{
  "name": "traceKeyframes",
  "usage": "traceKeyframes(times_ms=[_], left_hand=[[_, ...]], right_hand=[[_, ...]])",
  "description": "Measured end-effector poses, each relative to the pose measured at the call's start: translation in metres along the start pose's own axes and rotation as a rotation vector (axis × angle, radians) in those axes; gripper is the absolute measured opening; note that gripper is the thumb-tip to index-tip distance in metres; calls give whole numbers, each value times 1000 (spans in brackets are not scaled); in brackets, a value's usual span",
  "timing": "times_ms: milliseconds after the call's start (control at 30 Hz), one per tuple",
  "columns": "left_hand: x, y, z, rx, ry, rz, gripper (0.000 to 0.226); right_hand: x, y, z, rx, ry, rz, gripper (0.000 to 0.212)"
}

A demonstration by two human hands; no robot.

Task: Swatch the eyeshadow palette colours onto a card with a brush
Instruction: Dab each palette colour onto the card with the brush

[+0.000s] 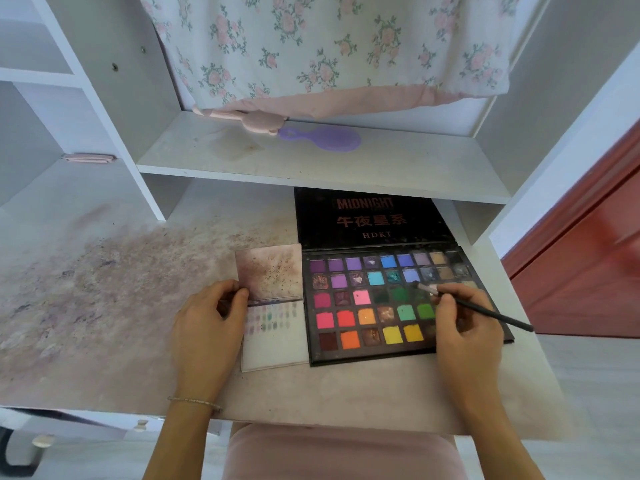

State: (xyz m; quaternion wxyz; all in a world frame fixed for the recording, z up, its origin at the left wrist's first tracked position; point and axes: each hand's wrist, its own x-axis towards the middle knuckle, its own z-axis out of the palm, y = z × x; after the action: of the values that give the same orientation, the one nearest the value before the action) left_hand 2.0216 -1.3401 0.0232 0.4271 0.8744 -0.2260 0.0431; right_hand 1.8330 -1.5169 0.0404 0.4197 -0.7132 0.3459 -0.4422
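The right hand point(464, 327) pinches a thin black-handled brush point(485, 311), its tip over the open black eyeshadow palette point(398, 303) on the stained white desk point(104, 323). The left hand point(207, 327) grips the left edge of the smudged white card point(273, 306), which lies just beside the palette's left edge.
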Motion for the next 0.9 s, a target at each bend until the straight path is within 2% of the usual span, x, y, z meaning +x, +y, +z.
traceKeyframes(times_ms=[200,333,900], left_hand=[[0,0,1,-1,-13,-7,10],[1,-1,1,11,-20,-14,11],[0,3,0,24,-19,1,12]], right_hand=[[18,18,-28,-133,223,43,20],[25,27,-35,-207,293,95,15],[25,26,-33,-225,253,97,13]])
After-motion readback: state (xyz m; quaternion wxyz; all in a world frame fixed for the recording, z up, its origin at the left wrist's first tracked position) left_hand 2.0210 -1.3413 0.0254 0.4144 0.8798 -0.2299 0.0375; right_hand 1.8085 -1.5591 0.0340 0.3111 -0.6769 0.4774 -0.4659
